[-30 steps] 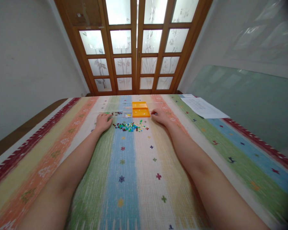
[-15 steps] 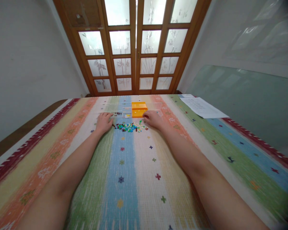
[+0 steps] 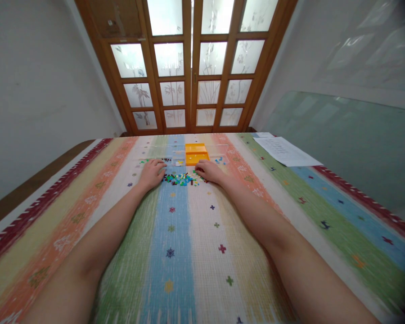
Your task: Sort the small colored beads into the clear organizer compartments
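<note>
A loose pile of tiny coloured pieces, mostly blue and green with some dark red and pale yellow, lies on the striped cloth between my hands. My left hand rests at the pile's left edge, its fingers apart and reaching towards the pieces. At the right edge, my right hand has its fingers bent down and drawn together; whatever is between the tips is too small to make out. Just behind is an orange box with a few light specks in it. Small dark red pieces lie beyond my left fingertips.
Clear plastic trays flank the orange box, faint against the cloth. A few yellow pieces sit left of it, blue ones to its right, green ones behind my left hand. A printed sheet lies far right.
My left hand has moved right to the pile's edge, uncovering green pieces behind it. My right hand has come left and nearer from the orange box, uncovering blue pieces.
</note>
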Demonstrator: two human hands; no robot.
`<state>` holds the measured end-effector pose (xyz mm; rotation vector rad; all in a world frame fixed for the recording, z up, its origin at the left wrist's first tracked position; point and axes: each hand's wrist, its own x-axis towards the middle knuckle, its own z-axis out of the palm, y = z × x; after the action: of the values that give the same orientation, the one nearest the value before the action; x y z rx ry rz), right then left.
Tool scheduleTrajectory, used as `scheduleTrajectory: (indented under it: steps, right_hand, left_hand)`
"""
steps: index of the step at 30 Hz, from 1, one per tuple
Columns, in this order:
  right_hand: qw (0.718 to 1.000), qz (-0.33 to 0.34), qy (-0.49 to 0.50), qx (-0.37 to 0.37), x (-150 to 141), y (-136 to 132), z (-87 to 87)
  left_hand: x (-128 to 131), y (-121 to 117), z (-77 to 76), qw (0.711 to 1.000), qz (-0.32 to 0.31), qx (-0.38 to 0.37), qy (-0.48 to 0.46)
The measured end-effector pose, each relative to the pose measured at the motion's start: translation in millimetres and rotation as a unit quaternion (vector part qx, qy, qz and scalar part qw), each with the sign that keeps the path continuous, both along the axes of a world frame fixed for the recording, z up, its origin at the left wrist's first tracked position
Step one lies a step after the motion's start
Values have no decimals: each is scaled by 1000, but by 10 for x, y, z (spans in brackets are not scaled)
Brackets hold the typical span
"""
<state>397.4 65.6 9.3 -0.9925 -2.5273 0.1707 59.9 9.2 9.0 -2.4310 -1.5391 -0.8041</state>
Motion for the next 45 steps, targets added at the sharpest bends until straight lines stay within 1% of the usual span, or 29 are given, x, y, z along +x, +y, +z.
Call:
scheduleTrajectory:
  steps: [4, 6, 10, 13, 17, 22, 24, 26, 30, 33, 35, 39, 45]
  right_hand:
    - [999, 28, 16, -15, -44, -10, -5]
    - [999, 28, 21, -24, -44, 2, -2]
    - [1000, -4, 8, -29, -14, 33, 9]
    - [1000, -15, -6, -24, -5, 39, 13]
    - [1000, -18, -8, -18, -36, 24, 3]
    - [998, -55, -7, -23, -79, 20, 1]
    - [999, -43, 4, -32, -90, 16, 15]
    - [999, -17, 19, -41, -113, -7, 39]
    - [998, 26, 45, -36, -219, -125, 97]
    - [998, 50, 36, -19, -301, -218, 129]
    - [998, 58, 21, -14, -325, -249, 137]
    - [998, 64, 7, -12, -317, -243, 129]
    - [997, 73, -7, -1, -331, -219, 90]
  left_hand:
    - [51, -34, 24, 1000, -14, -1, 6]
    - [66, -42, 27, 1000, -17, -1, 10]
    - [78, -49, 33, 1000, -16, -1, 13]
    - [84, -54, 43, 1000, -16, -5, 14]
    - [95, -57, 45, 1000, -21, -10, 13]
    - [144, -68, 43, 999, -28, -8, 22]
    - [191, -87, 53, 999, -36, -9, 29]
    - [254, -116, 69, 998, -49, -15, 34]
    - [395, -192, 98, 995, -91, -37, 34]
    - [468, -242, 101, 989, -130, -59, 42]
    - [489, -260, 93, 985, -144, -73, 52]
    - [483, -255, 68, 984, -147, -86, 54]
    - [462, -223, 57, 986, -141, -79, 38]
